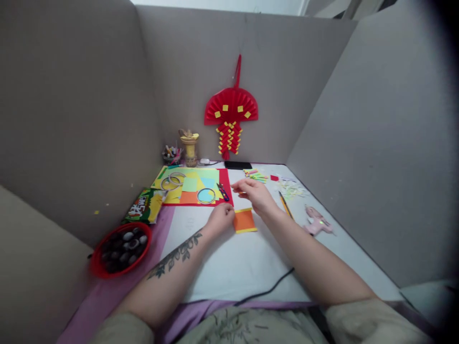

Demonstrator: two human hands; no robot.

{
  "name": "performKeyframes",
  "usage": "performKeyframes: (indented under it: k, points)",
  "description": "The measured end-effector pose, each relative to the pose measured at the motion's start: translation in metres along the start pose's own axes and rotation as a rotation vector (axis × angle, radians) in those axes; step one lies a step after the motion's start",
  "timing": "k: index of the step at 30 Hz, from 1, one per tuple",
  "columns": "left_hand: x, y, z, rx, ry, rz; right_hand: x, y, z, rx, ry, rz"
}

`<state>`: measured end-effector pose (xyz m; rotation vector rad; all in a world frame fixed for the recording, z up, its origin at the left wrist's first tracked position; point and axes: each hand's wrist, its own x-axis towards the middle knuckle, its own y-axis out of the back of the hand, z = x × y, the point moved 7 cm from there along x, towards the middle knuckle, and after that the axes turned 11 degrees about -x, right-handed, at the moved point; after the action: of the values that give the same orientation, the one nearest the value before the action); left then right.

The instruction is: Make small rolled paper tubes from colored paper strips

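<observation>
An orange square with yellow strips along its top and bottom edges (pixel 245 221) lies on the white table. Beside its left edge is my left hand (pixel 221 218), its fingers curled together; whatever they may pinch is too small to make out. Above and right of the square, my right hand (pixel 254 192) is raised with thumb and fingertips brought together, and anything between them cannot be made out. Small dark-handled snips (pixel 223 192) lie between the hands and the coloured paper sheets (pixel 189 184).
A red bowl of dark round fruit (pixel 124 248) and a green snack packet (pixel 145 206) stand at left. To the right lie a yellow pencil-like tool (pixel 286 205), a pink glue gun (pixel 318 222) and paper scraps (pixel 292 188). A black cable (pixel 268 289) crosses the front.
</observation>
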<state>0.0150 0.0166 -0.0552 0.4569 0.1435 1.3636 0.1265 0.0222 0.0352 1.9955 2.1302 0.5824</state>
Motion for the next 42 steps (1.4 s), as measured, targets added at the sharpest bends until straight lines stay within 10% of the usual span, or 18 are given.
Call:
performKeyframes:
  k: [3,8,22,32,42]
  points:
    - [0.002,-0.004,0.013,0.031,-0.123,-0.017,-0.010,0.033,0.049,-0.123,-0.022,0.040]
    - [-0.001,0.001,0.022,0.092,-0.178,-0.038,-0.022,0.004,0.089,-0.109,-0.050,-0.107]
    - [0.002,0.005,0.018,-0.089,-0.010,-0.015,-0.020,0.017,0.107,0.063,-0.130,-0.089]
    - [0.005,0.028,0.006,-0.290,0.073,0.237,-0.030,-0.001,0.097,0.012,-0.093,-0.212]
    - [0.000,0.013,0.012,-0.280,0.124,0.085,-0.027,0.000,0.105,0.075,-0.138,-0.079]
